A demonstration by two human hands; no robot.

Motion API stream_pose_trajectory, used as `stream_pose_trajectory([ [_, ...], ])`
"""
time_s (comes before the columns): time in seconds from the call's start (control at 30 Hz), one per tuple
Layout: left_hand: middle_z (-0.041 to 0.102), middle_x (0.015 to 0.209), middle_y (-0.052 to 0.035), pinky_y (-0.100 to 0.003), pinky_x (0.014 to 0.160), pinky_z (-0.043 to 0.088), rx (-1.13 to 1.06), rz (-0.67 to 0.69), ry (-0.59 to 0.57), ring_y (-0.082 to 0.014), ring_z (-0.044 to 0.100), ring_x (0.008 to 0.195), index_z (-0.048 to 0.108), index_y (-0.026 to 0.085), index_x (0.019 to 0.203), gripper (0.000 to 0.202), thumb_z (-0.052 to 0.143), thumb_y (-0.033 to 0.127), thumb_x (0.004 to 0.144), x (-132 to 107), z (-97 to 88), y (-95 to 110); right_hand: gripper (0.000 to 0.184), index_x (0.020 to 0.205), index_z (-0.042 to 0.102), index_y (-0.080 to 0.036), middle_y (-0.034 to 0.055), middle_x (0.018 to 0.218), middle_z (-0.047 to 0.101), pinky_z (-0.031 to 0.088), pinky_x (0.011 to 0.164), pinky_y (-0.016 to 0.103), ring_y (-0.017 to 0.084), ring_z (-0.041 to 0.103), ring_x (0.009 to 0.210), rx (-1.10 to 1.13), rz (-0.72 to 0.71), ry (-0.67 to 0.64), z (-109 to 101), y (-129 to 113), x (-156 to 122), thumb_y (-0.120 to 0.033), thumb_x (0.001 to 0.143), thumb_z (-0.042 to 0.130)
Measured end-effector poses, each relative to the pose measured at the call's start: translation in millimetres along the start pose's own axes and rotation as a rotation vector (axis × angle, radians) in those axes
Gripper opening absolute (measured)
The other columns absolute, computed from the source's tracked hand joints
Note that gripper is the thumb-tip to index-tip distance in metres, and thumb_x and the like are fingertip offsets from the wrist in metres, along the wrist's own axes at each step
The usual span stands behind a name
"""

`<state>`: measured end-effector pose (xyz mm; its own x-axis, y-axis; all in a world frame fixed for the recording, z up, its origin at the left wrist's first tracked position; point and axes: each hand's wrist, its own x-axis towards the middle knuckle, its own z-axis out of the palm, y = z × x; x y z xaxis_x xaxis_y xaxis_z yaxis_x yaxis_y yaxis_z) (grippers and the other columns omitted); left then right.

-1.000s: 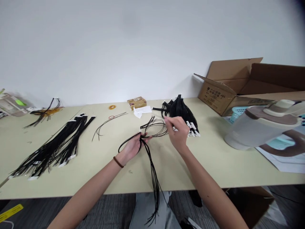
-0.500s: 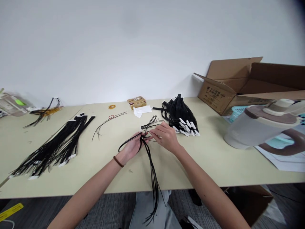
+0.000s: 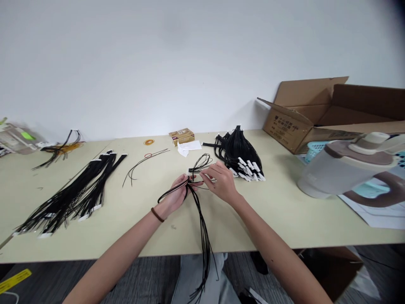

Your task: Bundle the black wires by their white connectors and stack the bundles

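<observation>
My left hand [image 3: 177, 195] is closed around a bundle of black wires [image 3: 202, 219] just below a small white connector [image 3: 189, 172]. Loose ends of the bundle hang past the table's front edge, and one loop bows out to the left. My right hand [image 3: 220, 180] pinches thin black wire from the same bundle, close to the left fingertips. More strands curl in a loop above the right fingers. Exactly which strand lies in the pinch is too small to make out.
Black wire harnesses with white connectors [image 3: 79, 185] lie at left. A heap of similar harnesses [image 3: 238, 147] sits right of centre. Behind are a small box [image 3: 182, 136] and yellow rings [image 3: 149, 142]. At right stand a large tumbler [image 3: 335, 169] and an open cardboard box [image 3: 291, 122].
The wire strands above my right hand have shifted into a rounder loop. The hanging ends sway slightly to the left. Both hands stay nearly in place.
</observation>
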<state>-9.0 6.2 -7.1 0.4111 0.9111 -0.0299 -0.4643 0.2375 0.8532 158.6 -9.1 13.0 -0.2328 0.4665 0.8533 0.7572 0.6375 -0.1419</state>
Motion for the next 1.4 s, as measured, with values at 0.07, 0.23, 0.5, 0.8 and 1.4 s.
stream_pose_trajectory([
  [0.07, 0.065, 0.095, -0.0063, -0.029, 0.065, 0.043, 0.005, 0.008, -0.003, -0.018, 0.062, 0.079, 0.062, 0.016, 0.08, 0.01, 0.06, 0.025, 0.076, -0.2, 0.5, -0.3, 0.013, 0.074, 0.057, -0.018, 0.0, 0.065, 0.058, 0.036, 0.066, 0.026, 0.011, 0.045, 0.063, -0.002, 0.0, -0.009, -0.8, -1.3, 0.3, -0.02, 0.084, 0.049],
  [0.23, 0.063, 0.084, -0.0026, -0.026, 0.062, 0.044, -0.007, -0.007, 0.006, -0.0127, 0.059, 0.069, 0.058, 0.015, 0.079, 0.013, 0.064, 0.026, 0.073, -1.8, 3.6, -0.9, 0.013, 0.074, 0.059, -0.019, 0.0007, 0.068, 0.059, 0.035, 0.063, 0.025, 0.013, 0.043, 0.067, -0.055, -0.007, -0.036, 1.7, -8.1, -0.8, -0.02, 0.083, 0.05],
  [0.5, 0.06, 0.078, -0.0004, -0.027, 0.062, 0.044, 0.002, -0.027, 0.002, -0.013, 0.057, 0.069, 0.055, 0.016, 0.074, 0.014, 0.064, 0.027, 0.072, -4.4, 6.2, -1.2, 0.015, 0.07, 0.06, -0.02, -0.0003, 0.064, 0.057, 0.034, 0.062, 0.023, 0.013, 0.04, 0.068, -0.099, -0.042, -0.027, 8.1, -9.2, -4.8, -0.017, 0.081, 0.052],
  [0.8, 0.055, 0.073, 0.0002, -0.027, 0.059, 0.043, 0.086, 0.003, -0.038, -0.013, 0.053, 0.066, 0.057, 0.023, 0.07, 0.01, 0.061, 0.032, 0.074, -6.2, 9.5, 1.3, 0.016, 0.067, 0.059, -0.019, -0.0001, 0.061, 0.054, 0.033, 0.061, 0.022, 0.013, 0.038, 0.066, -0.068, -0.063, -0.04, 8.7, -6.7, -5.8, -0.015, 0.081, 0.052],
  [1.4, 0.054, 0.076, -0.0005, -0.025, 0.057, 0.042, 0.132, 0.041, -0.051, -0.0121, 0.051, 0.067, 0.06, 0.024, 0.073, 0.011, 0.056, 0.032, 0.078, -7.2, 8.8, 0.6, 0.015, 0.068, 0.059, -0.019, 0.0, 0.062, 0.055, 0.036, 0.06, 0.023, 0.012, 0.039, 0.066, -0.024, -0.042, -0.023, 11.6, -6.6, -7.6, -0.015, 0.081, 0.052],
])
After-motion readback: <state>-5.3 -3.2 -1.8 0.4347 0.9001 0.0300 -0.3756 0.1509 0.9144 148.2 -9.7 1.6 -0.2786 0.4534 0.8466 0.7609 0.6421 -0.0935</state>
